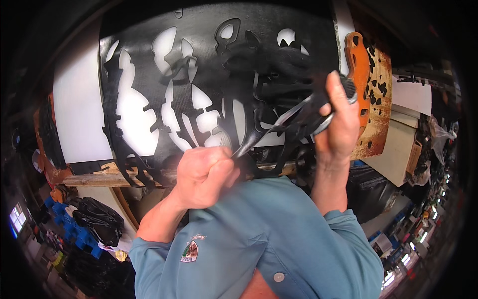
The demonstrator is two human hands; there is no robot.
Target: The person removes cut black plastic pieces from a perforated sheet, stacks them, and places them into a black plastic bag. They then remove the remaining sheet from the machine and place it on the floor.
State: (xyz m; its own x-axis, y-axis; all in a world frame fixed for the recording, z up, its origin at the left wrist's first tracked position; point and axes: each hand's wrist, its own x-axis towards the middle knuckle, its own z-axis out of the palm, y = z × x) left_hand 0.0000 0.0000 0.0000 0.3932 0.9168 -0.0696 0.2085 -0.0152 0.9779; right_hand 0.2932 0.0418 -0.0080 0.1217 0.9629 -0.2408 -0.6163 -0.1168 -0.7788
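Observation:
A large black leather-like sheet (204, 30), with many shaped holes cut through it, lies over a white board. My left hand (204, 174) is closed in a fist at the sheet's near edge, gripping its black material; the fingertips are hidden. Up and to the right, my right hand (341, 119) is wrapped round black material, thumb pointing up. Between both hands a narrow black strip (271, 128) runs taut at a slant, partly blurred. A dark ribbed round piece (349, 88) with a shiny rim shows by the right fingers; its kind is unclear.
White board (79, 109) shows at the left. On the right lie an orange cutting-die-like shape (359, 65) and a worn tan board (381, 107) with small black scraps. A wooden edge (94, 178) runs along the near side. Black bags (97, 219) and blue crates sit lower left.

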